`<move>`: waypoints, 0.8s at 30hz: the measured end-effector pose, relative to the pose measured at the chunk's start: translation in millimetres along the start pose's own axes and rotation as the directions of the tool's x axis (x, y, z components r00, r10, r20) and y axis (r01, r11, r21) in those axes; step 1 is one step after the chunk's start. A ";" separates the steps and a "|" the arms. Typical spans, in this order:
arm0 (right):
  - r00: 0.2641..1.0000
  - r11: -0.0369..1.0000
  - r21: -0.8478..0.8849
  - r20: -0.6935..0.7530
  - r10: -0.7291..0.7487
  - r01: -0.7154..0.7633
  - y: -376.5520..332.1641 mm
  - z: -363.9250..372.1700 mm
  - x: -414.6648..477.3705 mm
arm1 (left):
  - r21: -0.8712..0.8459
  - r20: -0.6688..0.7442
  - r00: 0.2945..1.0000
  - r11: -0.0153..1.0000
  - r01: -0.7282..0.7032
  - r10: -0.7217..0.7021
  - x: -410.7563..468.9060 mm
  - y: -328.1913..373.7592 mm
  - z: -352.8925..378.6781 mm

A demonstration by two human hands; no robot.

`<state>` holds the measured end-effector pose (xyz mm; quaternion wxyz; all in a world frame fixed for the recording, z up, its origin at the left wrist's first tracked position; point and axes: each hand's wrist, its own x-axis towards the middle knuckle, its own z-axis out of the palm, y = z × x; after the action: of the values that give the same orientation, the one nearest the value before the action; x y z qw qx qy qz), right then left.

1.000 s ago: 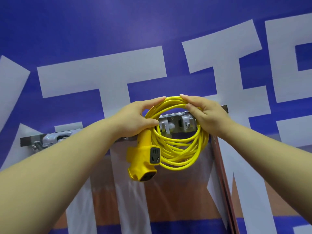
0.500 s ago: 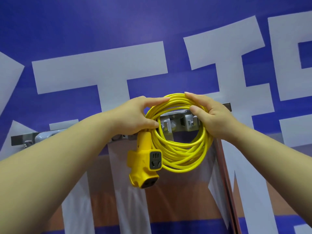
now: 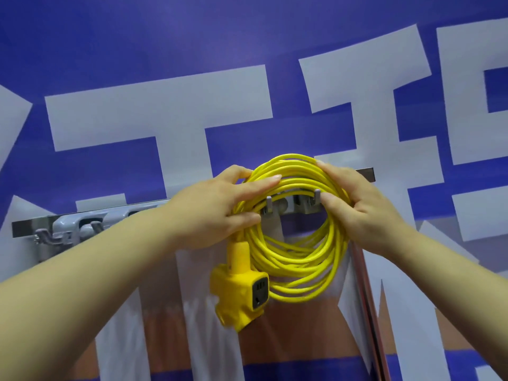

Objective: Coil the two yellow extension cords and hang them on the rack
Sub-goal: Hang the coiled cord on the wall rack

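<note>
Head view: the coil (image 3: pixel 298 250) is held flat against the rack (image 3: pixel 367 174), and two hooks (image 3: pixel 269 207) show through its opening near 12 o'clock. The left hand (image 3: pixel 217 213) grips the bundle at about 9 o'clock, thumb under the strands and fingers wrapped over them. The right hand (image 3: pixel 365 213) clasps it at about 2 o'clock, thumb inside the ring and fingers over the outside. The socket block (image 3: pixel 239 294) hangs at 7 o'clock.

The cord looks light and springy, so the loose turns will likely fan apart if either grip slackens. The block is probably the heaviest part and would pull the left side down. The safest hold is around all the strands at the top, where they cross a hook.

The hooks are short, so every turn must clear the tip. There is open room below the rack. A metal edge (image 3: pixel 365 292) runs down at 4 o'clock, just beside the coil. No second cord is in view.
</note>
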<state>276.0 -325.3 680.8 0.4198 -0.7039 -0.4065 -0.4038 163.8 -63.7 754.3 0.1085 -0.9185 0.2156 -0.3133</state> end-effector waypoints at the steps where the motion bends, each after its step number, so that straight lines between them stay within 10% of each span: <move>1: 1.000 1.000 -0.025 -0.003 -0.009 0.009 0.2 -0.8 -2.3 | 0.005 0.016 1.000 1.000 -0.009 0.009 -0.6 0.4 -1.8; 24: 0.999 0.979 -0.205 -0.048 -0.002 -0.008 -26.9 -2.6 -19.3 | -0.085 -0.093 0.993 0.994 0.064 -0.071 -11.6 11.3 -0.8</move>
<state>244.2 -323.7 671.1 0.3551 -0.7342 -0.3514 -0.4597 151.3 -68.4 745.0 0.0498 -0.9127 0.2020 -0.3516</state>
